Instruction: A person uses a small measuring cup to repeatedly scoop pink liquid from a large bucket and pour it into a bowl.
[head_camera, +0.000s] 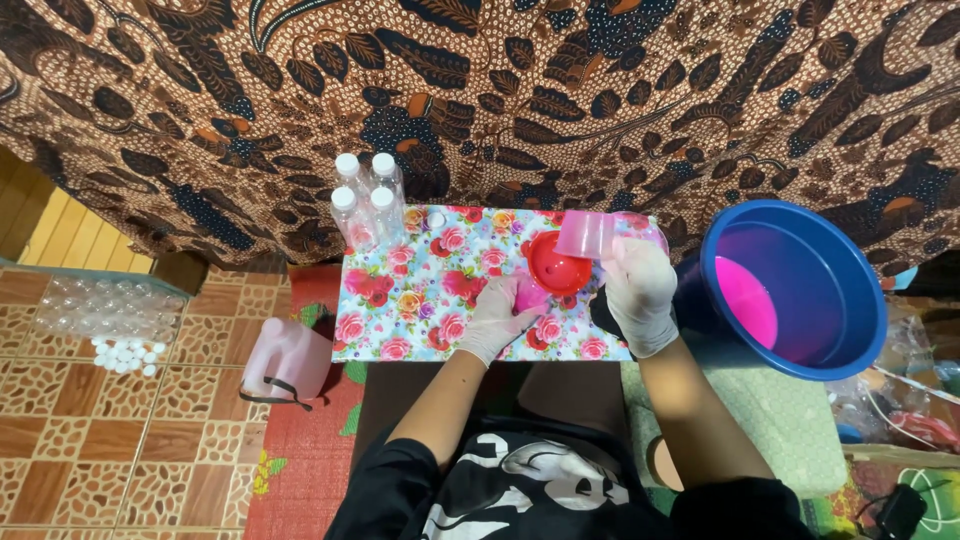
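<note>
Closest to you, black sleeves with a white print, forearms reaching up toward twelve o'clock. Your left hand (497, 318), in a white glove, wraps around a pink bottle (530, 297) on the floral surface (420, 300), fingers closed on it. A red funnel (557, 265) sits right above that bottle, at one o'clock from the hand. Your right hand (637, 292), also gloved, grips a tilted pink cup (587, 236), its mouth leaning over the funnel. At three o'clock, a blue bucket (800, 290) holds pink liquid. At ten o'clock, four clear capped bottles (366, 200) stand clustered at the surface's far corner. A pale pink jug (288, 358) rests on the floor at nine o'clock.
</note>
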